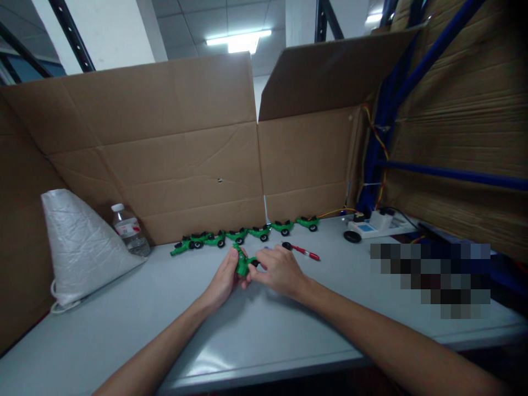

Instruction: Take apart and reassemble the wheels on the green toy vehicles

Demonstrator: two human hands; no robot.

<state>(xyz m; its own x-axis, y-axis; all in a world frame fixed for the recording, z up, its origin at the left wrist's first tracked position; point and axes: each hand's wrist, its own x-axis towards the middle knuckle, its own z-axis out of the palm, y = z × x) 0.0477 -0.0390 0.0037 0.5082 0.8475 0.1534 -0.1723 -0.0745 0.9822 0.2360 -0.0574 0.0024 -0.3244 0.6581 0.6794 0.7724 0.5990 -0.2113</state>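
Observation:
Over the middle of the table, my left hand [224, 276] is closed around a green toy scooter [242, 266], holding it tilted. My right hand [281, 270] meets it from the other side, its fingers pinching a small black wheel [254, 263] against the toy's body. Both sets of fingertips partly hide the toy. Behind the hands, several similar green toy scooters [259, 234] with black wheels and seats stand in a row. Just beyond my right hand lies a slim red and white pen-like tool [306, 252], with a black wheel [286, 246] at its left end.
Cardboard walls [177, 165] enclose the table [198, 346] at the back and sides. A silvery drawstring bag [86, 253] and a water bottle [130, 231] stand at the left. To the right are a power strip [383, 224], cables and a blue rack post [377, 143].

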